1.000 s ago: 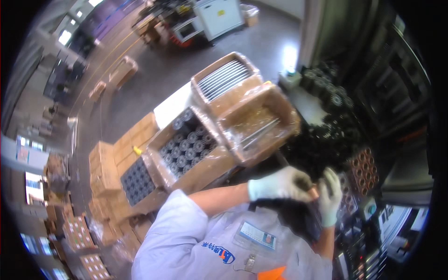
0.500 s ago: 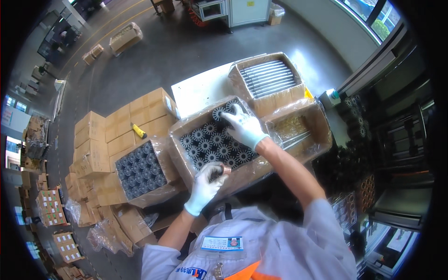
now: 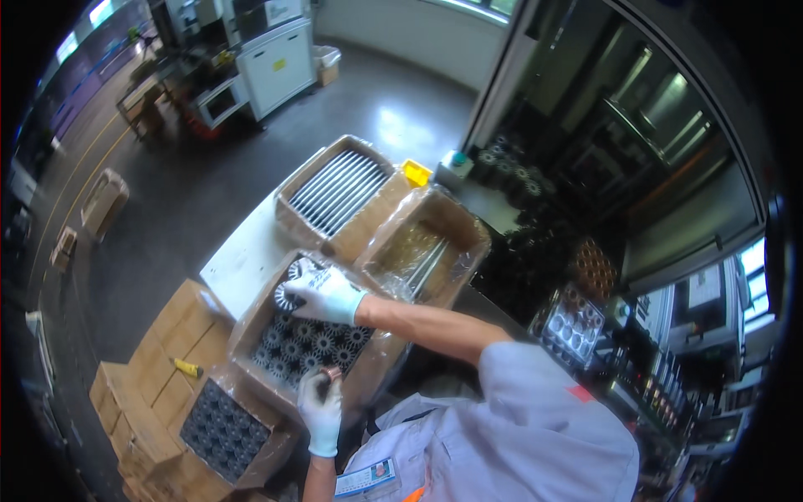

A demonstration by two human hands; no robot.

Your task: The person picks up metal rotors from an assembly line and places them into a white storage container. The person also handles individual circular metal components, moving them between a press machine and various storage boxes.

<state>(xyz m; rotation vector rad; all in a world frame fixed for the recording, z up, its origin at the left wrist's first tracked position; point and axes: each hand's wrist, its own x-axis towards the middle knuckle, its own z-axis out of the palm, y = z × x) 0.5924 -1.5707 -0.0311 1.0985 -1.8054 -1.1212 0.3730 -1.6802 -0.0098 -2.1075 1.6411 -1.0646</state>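
Pinching coppery piece (image 3: 335, 373), left hand (image 3: 320, 406); against toothed metal disc (image 3: 283, 298), right hand (image 3: 328, 296), grip unclear

Yellow tool (image 3: 187, 368) on cardboard boxes (image 3: 171, 330)

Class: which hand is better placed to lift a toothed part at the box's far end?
Probably the right hand: it appears to touch a toothed part there. The left hand is by the near side of the box, holding a copper-coloured piece.
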